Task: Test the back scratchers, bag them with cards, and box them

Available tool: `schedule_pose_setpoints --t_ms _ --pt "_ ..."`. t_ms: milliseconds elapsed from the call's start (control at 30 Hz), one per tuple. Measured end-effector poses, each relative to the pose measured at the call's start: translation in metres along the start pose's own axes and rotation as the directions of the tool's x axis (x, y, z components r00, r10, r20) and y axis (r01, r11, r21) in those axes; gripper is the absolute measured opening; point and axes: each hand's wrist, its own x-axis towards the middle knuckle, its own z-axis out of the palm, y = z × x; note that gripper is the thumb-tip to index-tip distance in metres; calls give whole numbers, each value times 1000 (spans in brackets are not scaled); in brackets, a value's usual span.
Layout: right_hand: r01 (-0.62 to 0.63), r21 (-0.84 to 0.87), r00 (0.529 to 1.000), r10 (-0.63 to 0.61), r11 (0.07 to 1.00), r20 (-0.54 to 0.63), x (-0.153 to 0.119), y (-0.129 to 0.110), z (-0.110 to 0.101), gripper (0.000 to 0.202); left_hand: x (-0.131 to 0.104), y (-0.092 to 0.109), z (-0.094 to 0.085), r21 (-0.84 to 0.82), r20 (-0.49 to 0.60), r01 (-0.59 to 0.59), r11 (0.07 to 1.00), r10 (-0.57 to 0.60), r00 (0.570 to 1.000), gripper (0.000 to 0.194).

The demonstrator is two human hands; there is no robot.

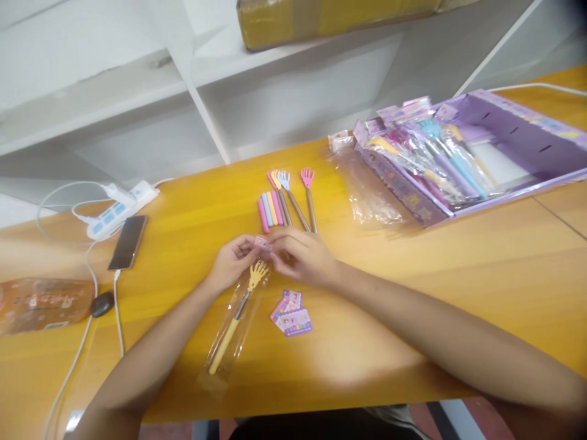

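Yellow at its head and handle, a back scratcher (237,316) lies slantwise in a clear plastic sleeve (241,333) on the table (367,348). Just beyond its head, the left hand (235,260) and right hand (302,252) come together, fingertips pinching a small printed card (262,242). Overlapping printed cards (297,322) lie nearby, to the scratcher's right. Beyond the hands are pastel rods (270,209) and other scratchers (308,178); farther right, a purple box (513,131) holds wrapped ones.
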Motion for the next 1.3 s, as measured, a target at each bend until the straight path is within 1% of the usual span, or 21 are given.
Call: schedule_pose_setpoints --t_ms 100,267,433,533,667,767,867,967,1033,1100,1167,1233,1300 --pt "9 -18 1000 -9 1000 30 0 1 1 8 0 0 0 -6 -5 7 1000 -7 1000 36" --pt "-4 -10 999 4 1000 46 2 3 1 6 0 2 1 -1 4 9 1000 -9 1000 36" --pt "-28 -6 990 29 1000 137 4 4 0 6 0 4 0 -2 17 -8 1000 8 1000 35" --pt "-16 40 988 9 999 157 5 5 -1 8 -2 5 0 -6 11 -24 1000 24 1000 35" --pt "44 125 984 -65 991 167 6 5 -3 13 -3 6 1 -20 -13 -31 999 31 999 37" --pt "30 165 976 -64 986 208 5 4 -3 18 -2 6 4 -9 -62 -20 1000 20 998 36" --pt "-34 227 980 -12 973 200 3 5 -1 21 0 5 6 -15 -90 17 1000 -18 996 39" --pt "-151 214 980 117 965 163 0 6 2 21 -1 4 7 -44 -67 60 997 -63 996 42" --pt "-222 176 965 190 959 181 0 7 3 30 -2 3 6 -51 -45 78 996 -80 996 41" --pt "-286 138 939 248 948 240 1 5 4 43 -4 3 5 -36 -23 86 996 -87 996 41" --pt "-337 77 905 300 938 301 1 3 4 46 -4 3 5 -11 -13 82 997 -83 997 40" --pt "-338 3 887 317 941 337 1 0 3 42 -4 3 5 6 -14 71 997 -71 997 40" --pt "-296 -40 889 291 954 353 0 -1 2 44 -4 3 5 21 -10 58 998 -58 998 40"
